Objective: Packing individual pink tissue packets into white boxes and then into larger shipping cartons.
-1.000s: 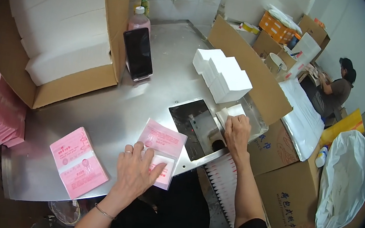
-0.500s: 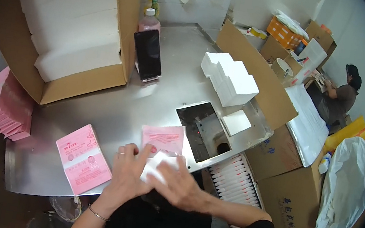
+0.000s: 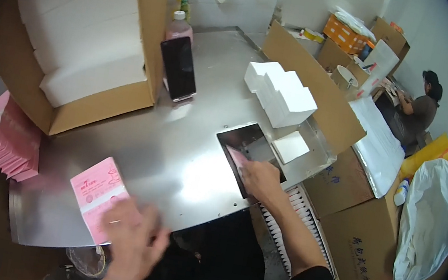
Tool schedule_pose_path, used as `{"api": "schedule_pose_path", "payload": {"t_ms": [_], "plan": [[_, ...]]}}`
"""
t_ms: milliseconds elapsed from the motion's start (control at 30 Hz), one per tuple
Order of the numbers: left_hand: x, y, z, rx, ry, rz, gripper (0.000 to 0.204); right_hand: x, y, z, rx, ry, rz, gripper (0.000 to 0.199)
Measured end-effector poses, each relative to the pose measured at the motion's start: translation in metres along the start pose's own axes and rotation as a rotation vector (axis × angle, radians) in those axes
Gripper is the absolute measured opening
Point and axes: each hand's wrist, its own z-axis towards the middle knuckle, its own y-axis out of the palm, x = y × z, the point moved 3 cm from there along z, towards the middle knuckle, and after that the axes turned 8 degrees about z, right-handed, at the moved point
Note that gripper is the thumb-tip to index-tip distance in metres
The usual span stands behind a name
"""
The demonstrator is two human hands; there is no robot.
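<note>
My right hand point(image 3: 260, 180) is closed on a pink packet point(image 3: 237, 156), tilted at the rectangular opening point(image 3: 227, 139) in the metal table. The packet's lower part is hidden by the hand and the opening's edge. My left hand point(image 3: 134, 237) is blurred, its fingers apart, over the near right corner of a stack of pink packets point(image 3: 97, 179) with a white band across it. Whether its fingertips touch the stack, I cannot tell. Beside the opening lies a small pile of white folded tissues point(image 3: 290, 147), with taller white tissue stacks point(image 3: 281, 95) behind.
A large carton point(image 3: 101, 117) of white tissue bundles stands at the left, near more pink packets point(image 3: 11, 137). A phone point(image 3: 179, 68) leans by a bottle point(image 3: 179, 28). Below the table's right edge, a box holds filled packets point(image 3: 301, 212). Cartons point(image 3: 358, 247) stand right; another person point(image 3: 422, 109) sits beyond.
My right hand has moved right to the opening with the pink packet, which was lying at the table's front edge. My left hand has left the white tissue and moved left to the pink stack.
</note>
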Motion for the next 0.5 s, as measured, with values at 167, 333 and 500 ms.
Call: {"api": "schedule_pose_path", "payload": {"t_ms": [167, 333, 500], "plan": [[-0.058, 0.036, -0.009, -0.049, -0.186, 0.244, 0.079, 0.018, -0.046, -0.018, 0.593, 0.029, -0.267, 0.032], [-0.066, 0.043, 0.017, -0.113, -0.150, 0.146, 0.078, 0.024, -0.025, -0.017, 0.559, -0.029, -0.148, 0.014], [-0.092, 0.013, 0.009, -0.233, -0.352, -0.164, 0.078, 0.061, -0.116, -0.011, 1.081, 0.188, 0.387, 0.013]]}}
